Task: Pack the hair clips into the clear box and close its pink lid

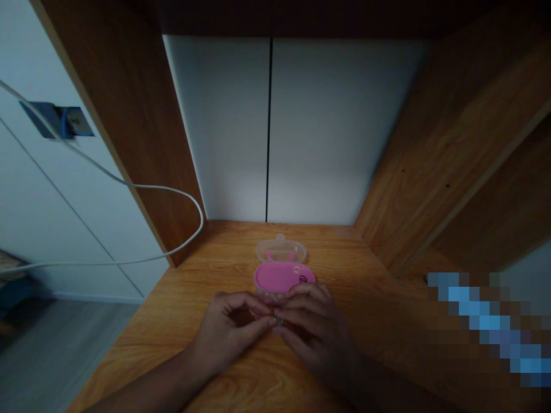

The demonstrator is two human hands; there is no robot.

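My left hand (228, 330) and my right hand (316, 324) meet just in front of a small oval case with a pink inside (275, 276). Between the thumbs and fingertips sits a tiny shiny metallic piece (279, 321), too small to name. Both hands are closed in a pinch around it. The case's clear lid (282, 250) is swung back behind it, with pink parts in it. A small dark curled thing (303, 279) lies on the pink surface near its right end, and my right fingers cover the case's front right corner.
The wooden tabletop (181, 321) lies between a left wooden panel (142, 126) and a right one (430, 155), with white back panels (322, 132) behind. A white cable (202, 218) loops in from the left. A pixelated patch (486, 321) hides the right side.
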